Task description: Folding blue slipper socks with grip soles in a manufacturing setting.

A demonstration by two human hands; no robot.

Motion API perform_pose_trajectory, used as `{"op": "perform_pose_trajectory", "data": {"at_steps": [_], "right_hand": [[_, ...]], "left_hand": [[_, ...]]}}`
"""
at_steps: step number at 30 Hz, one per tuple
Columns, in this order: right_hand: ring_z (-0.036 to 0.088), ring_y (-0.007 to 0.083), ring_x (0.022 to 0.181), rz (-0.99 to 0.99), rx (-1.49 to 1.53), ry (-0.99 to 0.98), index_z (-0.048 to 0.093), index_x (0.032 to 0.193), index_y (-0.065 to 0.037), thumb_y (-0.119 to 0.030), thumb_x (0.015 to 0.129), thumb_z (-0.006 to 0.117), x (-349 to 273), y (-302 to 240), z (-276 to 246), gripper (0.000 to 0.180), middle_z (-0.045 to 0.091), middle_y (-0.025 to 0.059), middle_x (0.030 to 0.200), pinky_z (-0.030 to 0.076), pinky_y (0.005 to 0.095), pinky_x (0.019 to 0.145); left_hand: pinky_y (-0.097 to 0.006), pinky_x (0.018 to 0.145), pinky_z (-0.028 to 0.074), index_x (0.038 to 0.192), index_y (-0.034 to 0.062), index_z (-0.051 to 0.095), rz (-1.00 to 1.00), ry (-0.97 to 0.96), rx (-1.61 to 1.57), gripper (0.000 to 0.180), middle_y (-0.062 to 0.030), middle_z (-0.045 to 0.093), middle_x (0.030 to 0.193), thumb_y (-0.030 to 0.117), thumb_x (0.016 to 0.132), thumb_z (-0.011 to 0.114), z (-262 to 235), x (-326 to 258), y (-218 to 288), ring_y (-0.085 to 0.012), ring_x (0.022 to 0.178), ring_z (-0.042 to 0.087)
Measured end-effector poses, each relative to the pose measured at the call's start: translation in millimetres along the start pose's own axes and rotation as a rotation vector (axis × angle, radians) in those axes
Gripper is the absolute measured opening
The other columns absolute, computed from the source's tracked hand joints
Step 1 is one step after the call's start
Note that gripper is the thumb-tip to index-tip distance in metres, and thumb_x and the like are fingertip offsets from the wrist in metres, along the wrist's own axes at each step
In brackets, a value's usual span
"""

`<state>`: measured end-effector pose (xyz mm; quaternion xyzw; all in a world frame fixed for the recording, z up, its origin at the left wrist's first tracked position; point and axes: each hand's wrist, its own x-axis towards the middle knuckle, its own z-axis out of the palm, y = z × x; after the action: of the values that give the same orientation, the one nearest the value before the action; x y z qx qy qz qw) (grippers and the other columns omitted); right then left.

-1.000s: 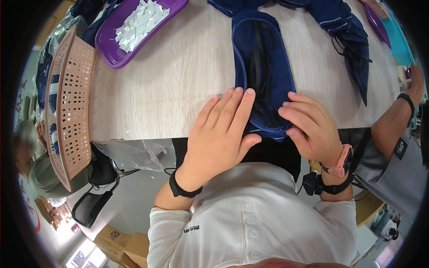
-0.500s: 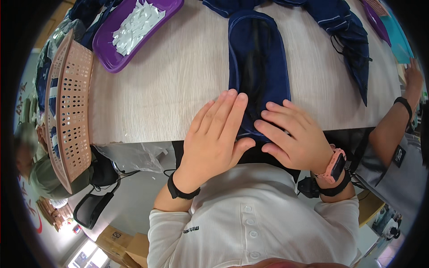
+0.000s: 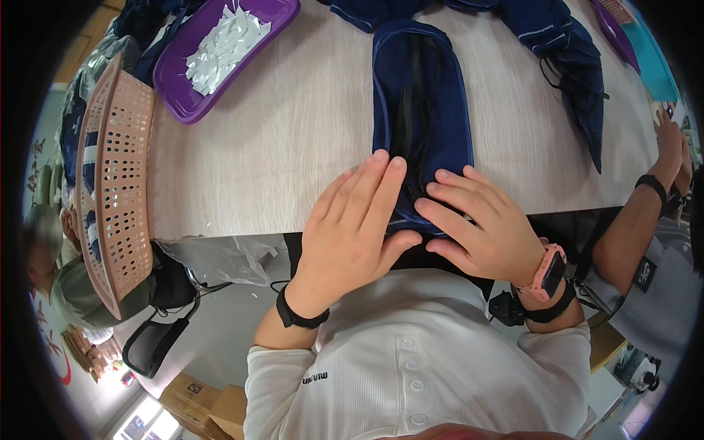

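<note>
Left fingers (image 3: 383, 193) straight, right fingers (image 3: 449, 219) slightly curved, both touching navy cloth (image 3: 445, 125)

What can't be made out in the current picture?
Head: near sides of the blue cloth, under the left fingers and right fingers.
Head: whether the right fingers grip; their undersides are turned away.
Head: far end of the purple tray, cut off by the top edge.
Head: most of what the basket holds, behind its wall.

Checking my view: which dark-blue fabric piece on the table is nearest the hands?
The long, round-ended piece: its near end lies under the left hand and right hand; neither hand touches the other pieces.
</note>
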<state>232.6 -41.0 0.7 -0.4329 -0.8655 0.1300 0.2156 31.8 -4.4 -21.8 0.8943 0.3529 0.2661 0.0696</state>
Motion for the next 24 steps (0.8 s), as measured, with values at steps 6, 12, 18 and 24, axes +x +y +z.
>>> {"op": "perform_pose_trajectory", "data": {"at_steps": [6, 12, 18, 24], "right_hand": [[0.049, 0.0246, 0.108, -0.006, 0.037, -0.017, 0.056, 0.109, -0.009, -0.026, 0.066, 0.07, 0, 3, -9, 0.048, 0.053, 0.0081, 0.108, 0.036, 0.0424, 0.095], [0.05, 0.0252, 0.106, 0.005, 0.041, 0.029, 0.057, 0.107, -0.011, -0.03, 0.067, 0.069, -4, 7, -9, 0.046, 0.054, 0.0077, 0.106, 0.034, 0.0431, 0.096], [0.05, 0.025, 0.106, -0.031, 0.036, 0.083, 0.058, 0.106, -0.011, -0.029, 0.066, 0.07, -7, 10, -4, 0.045, 0.055, 0.0073, 0.105, 0.034, 0.0427, 0.096], [0.049, 0.0259, 0.107, -0.028, 0.078, 0.176, 0.058, 0.107, -0.012, -0.029, 0.064, 0.071, -9, 11, -2, 0.048, 0.053, 0.0076, 0.108, 0.036, 0.0439, 0.095]], "left_hand": [[-0.037, 0.087, 0.041, 0.125, -0.0028, 0.039, -0.037, -0.035, -0.148, 0.065, -0.0179, 0.046, 0.122, 0.034, 0.076, 0.06, -13, 6, 3, -0.0288, 0.104, 0.052], [-0.037, 0.071, 0.043, 0.119, -0.0027, 0.041, -0.306, 0.086, -0.318, 0.05, -0.0186, 0.056, 0.095, 0.018, 0.078, 0.06, -13, 22, 4, -0.0314, 0.08, 0.056], [-0.036, 0.056, 0.043, 0.108, 0.0012, 0.045, -0.493, 0.114, -0.304, 0.033, -0.0106, 0.055, 0.065, 0.01, 0.078, 0.057, -3, 42, 5, -0.027, 0.06, 0.055], [-0.036, 0.056, 0.043, 0.109, 0.0024, 0.043, -0.619, 0.072, -0.338, 0.033, -0.0105, 0.056, 0.066, 0.007, 0.079, 0.054, -13, 48, 5, -0.0274, 0.059, 0.056]]}}
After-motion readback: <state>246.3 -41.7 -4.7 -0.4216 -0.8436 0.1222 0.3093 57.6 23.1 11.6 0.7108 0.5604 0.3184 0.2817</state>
